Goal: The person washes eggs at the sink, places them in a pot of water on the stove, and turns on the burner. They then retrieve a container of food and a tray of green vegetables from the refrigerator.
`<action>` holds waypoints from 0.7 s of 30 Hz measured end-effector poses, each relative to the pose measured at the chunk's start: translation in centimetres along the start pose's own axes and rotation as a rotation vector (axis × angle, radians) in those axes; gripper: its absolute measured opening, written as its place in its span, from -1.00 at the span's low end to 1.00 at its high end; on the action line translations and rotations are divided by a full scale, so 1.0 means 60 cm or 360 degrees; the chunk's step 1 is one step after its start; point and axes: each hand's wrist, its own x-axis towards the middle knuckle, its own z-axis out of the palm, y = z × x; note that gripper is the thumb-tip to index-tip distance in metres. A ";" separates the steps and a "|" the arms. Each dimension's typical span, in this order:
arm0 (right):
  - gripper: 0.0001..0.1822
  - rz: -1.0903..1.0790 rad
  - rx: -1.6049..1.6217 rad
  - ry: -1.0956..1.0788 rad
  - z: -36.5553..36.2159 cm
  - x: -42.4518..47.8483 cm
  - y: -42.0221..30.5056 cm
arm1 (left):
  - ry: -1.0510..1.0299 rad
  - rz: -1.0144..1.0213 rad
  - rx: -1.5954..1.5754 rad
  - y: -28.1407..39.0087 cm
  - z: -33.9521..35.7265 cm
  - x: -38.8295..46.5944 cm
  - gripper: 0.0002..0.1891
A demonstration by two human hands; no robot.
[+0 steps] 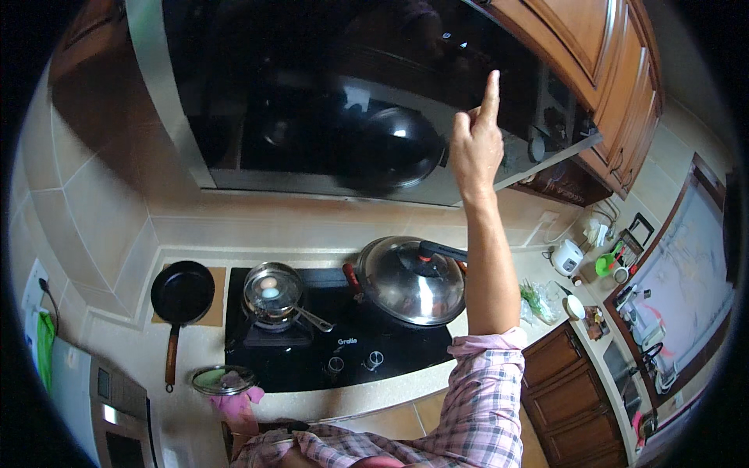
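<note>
My right hand is raised in front of the black glass range hood, its index finger extended and holding nothing. Low at the left, my left hand is mostly covered by a pink cloth beside a glass pot lid; its fingers are hidden. A small steel pot with a handle sits on the left burner of the black gas cooktop, two eggs in it. On the right burner stands a large wok with a domed steel lid.
A black frying pan lies left of the cooktop, near a silver-fronted appliance. Further right are leafy greens, a white bowl and a white rice cooker. Wooden wall cabinets adjoin the hood.
</note>
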 end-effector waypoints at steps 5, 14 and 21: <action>-0.19 0.0038 -0.0104 -0.0051 0.004 0.021 0.010 | -0.0116 0.0330 0.0419 0.026 0.004 -0.010 -0.47; -0.41 0.0124 0.1059 0.0090 -0.007 -0.053 -0.047 | -0.0124 0.0330 0.0391 -0.015 -0.033 -0.031 -0.51; -0.70 0.1359 0.1780 -0.0118 -0.027 -0.440 -0.121 | 0.0017 0.0014 -0.0577 -0.105 -0.054 -0.043 -0.46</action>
